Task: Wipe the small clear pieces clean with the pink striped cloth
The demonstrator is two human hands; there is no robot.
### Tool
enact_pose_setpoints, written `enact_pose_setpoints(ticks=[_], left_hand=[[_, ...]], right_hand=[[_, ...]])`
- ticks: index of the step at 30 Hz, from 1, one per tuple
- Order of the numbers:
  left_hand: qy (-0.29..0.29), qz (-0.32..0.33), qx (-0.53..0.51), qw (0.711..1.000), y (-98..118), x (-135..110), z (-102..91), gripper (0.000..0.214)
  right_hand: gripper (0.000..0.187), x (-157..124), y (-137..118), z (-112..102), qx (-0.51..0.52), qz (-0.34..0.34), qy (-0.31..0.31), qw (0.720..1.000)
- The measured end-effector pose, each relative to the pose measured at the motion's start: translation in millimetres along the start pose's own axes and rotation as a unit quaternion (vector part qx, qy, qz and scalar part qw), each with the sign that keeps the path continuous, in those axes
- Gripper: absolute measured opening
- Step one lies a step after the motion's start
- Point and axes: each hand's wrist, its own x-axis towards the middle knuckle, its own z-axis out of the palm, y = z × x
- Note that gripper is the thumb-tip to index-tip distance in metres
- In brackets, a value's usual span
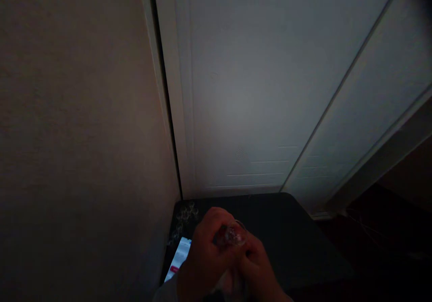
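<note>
On the dark desk (286,234), a pale, red-marked strip (180,253) lies at the hands' nine o'clock, faint rings (191,210) at ten; the left hand (204,252) and right hand (258,261), drawn together, pinch a small shiny thing (233,235) (too blurred to name) between them.

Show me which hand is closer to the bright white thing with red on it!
The left hand: it appears just beside the bright white thing, while the right hand is farther away.

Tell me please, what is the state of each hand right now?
Left hand: closed around a small shiny clear item, too dark to identify.
Right hand: closed on the same item, from the other side.
</note>
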Motion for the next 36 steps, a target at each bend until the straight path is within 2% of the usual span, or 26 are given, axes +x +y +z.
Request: enact_pose_setpoints(ticks=[5, 10, 14, 17, 21, 24, 29, 32, 36], left_hand=[[-0.033, -0.032, -0.007, 0.999, 2.0, -4.5, 0.8, 0.010], [-0.052, 0.026, 0.017, 0.998, -2.5, -6.3, -0.4, 0.016], [-0.049, 0.050, 0.043, 0.997, -3.9, -5.0, -0.2, 0.027], [-0.048, 0.050, 0.052, 0.996, -4.9, -4.9, 2.1, 0.028], [-0.063, 0.042, 0.061, 0.995, -6.3, -6.4, 5.4, 0.031], [-0.072, 0.036, 0.081, 0.993, -7.5, -7.3, 5.6, 0.032], [-0.067, 0.044, 0.057, 0.995, -9.8, -7.0, 3.6, 0.034], [-0.058, 0.051, 0.035, 0.996, -12.7, -6.7, 4.4, 0.032], [-0.029, 0.070, 0.023, 0.997, -18.2, -6.8, 6.0, 0.031]], right_hand=[[0.029, -4.4, -2.9, 0.2, 0.057, 0.036, 0.050, 0.997], [0.025, -4.3, -5.6, 1.5, 0.126, 0.051, 0.079, 0.988], [0.033, -1.7, -7.0, 2.9, 0.172, 0.067, 0.143, 0.973], [0.043, -1.1, -0.7, 0.7, 0.181, 0.090, 0.188, 0.961], [0.042, -1.9, 12.2, -4.2, 0.152, 0.118, 0.237, 0.952], [0.039, -0.9, 14.4, -1.8, 0.129, 0.105, 0.217, 0.962], [0.028, 5.9, 7.6, 7.2, 0.169, 0.084, 0.137, 0.972], [0.018, 11.0, 4.2, 8.3, 0.142, 0.085, 0.137, 0.977], [0.017, 15.8, -2.8, 11.3, 0.130, 0.071, 0.150, 0.978]])
